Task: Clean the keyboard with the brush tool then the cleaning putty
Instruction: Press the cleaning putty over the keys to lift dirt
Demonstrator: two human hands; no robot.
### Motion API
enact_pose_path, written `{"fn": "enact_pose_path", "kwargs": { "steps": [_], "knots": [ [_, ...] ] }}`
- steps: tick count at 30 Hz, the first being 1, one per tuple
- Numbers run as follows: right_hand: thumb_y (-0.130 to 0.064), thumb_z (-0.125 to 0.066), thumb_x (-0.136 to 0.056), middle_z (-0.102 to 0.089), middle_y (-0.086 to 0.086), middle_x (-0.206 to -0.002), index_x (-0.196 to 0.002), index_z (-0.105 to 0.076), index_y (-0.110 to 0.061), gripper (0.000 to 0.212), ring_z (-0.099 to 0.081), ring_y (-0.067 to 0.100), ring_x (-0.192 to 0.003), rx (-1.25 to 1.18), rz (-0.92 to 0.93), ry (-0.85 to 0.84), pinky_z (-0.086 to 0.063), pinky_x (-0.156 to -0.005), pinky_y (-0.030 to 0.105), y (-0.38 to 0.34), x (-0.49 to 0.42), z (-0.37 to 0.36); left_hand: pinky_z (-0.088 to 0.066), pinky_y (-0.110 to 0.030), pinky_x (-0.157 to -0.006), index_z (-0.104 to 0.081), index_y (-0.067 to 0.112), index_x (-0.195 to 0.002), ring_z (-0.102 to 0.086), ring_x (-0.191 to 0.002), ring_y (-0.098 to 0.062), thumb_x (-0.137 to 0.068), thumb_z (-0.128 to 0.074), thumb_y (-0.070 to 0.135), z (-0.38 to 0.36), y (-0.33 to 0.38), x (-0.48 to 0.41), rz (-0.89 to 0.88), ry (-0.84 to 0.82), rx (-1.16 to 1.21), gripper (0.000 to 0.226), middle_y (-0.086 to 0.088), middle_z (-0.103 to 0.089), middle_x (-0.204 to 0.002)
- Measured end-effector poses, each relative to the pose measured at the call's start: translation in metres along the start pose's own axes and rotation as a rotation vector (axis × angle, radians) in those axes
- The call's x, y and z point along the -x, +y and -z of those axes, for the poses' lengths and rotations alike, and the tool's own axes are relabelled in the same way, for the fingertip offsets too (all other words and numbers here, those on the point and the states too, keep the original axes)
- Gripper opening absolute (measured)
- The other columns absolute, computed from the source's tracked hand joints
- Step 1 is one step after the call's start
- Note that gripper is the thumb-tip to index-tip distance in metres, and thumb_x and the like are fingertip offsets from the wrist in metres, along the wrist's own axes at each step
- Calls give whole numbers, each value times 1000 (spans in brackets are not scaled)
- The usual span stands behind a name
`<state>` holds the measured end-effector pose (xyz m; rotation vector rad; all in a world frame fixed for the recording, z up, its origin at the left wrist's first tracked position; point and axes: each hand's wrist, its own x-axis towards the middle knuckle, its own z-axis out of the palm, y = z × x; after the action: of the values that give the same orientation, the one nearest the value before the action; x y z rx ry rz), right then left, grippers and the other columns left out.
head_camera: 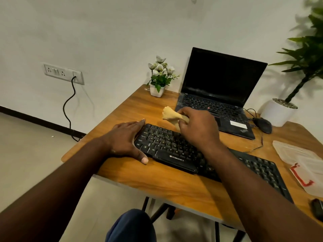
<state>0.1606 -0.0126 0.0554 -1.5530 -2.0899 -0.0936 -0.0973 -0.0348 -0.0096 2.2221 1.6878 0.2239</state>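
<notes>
A black keyboard [167, 145] lies slantwise across the wooden table [157, 186]. My left hand [124, 140] rests flat around its left end, fingers straight along the far corner and thumb at the near edge. My right hand [197, 126] hovers over the keyboard's upper middle keys and grips a tan lump of cleaning putty [170, 115], which sticks out to the left of the fingers. No brush is visible.
An open black laptop [218, 95] stands behind the keyboard, with a mouse [263, 124] and cable to its right. A small flower pot [158, 81] sits at the far corner. A clear plastic bag [300, 165] lies at right, a dark object [317, 209] near the front right edge.
</notes>
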Motion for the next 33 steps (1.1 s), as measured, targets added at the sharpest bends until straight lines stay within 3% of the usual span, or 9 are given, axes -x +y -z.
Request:
{"fn": "enact_pose_path", "kwargs": {
  "steps": [2, 7, 10, 15, 22, 26, 33],
  "knots": [
    [-37, -68, -93, -75, -2, -106, -127, -67, -36, 34, -69, 23, -93, 120, 46, -94, -58, -80, 39, -6, -20, -9, -4, -47, -127, 12, 29, -164, -10, -157, -20, -41, -59, 105, 0, -3, -5, -33, -21, -12, 161, 1, -10, -173],
    [-27, -67, -93, -73, -1, -119, -126, -69, -33, 34, -66, 22, -108, 58, 172, -349, -57, -93, 41, -34, -41, -43, -2, -43, -126, 13, 27, -164, -7, -156, -20, -47, -70, 96, -1, -3, -7, -67, -8, -7, 158, 1, -10, -172],
    [-14, -60, -93, -71, 0, -126, -130, -69, -28, 40, -66, 21, -112, -23, 166, -370, -56, -97, 41, -35, -40, -51, -6, -46, -127, 14, 30, -163, -10, -156, -19, -41, -62, 104, -5, -6, -9, -65, 21, 4, 161, 2, -14, -172],
    [-3, -55, -96, -70, -4, -130, -133, -68, -25, 46, -63, 16, -117, -5, 279, -440, -53, -101, 38, -16, -38, -39, -9, -47, -126, 12, 36, -162, -11, -152, -17, -42, -66, 99, -2, -3, -9, -77, 10, 19, 157, 3, -18, -169],
    [-9, -60, -98, -70, -4, -131, -130, -69, -31, 40, -63, 15, -117, -150, 210, -450, -52, -103, 39, -1, -43, -51, -8, -55, -125, 26, 44, -156, -10, -154, -25, -40, -70, 97, 0, 3, -17, -85, -17, 68, 159, -2, -18, -170],
    [-11, -63, -100, -71, -7, -129, -129, -70, -32, 37, -64, 7, -113, -305, 139, -481, -49, -101, 28, 14, -40, -54, -7, -54, -125, 30, 46, -154, -11, -152, -24, -49, -76, 90, -5, 17, -15, -117, 8, 53, 155, 0, -18, -169],
    [-9, -58, -102, -66, -3, -135, -135, -66, -32, 41, -60, 15, -119, -197, 143, -564, -49, -104, 34, 19, -45, -40, -11, -54, -124, 26, 51, -154, -18, -149, -25, -49, -76, 89, -5, 18, -16, -124, 28, 70, 151, 2, -21, -169]
  ]
}}
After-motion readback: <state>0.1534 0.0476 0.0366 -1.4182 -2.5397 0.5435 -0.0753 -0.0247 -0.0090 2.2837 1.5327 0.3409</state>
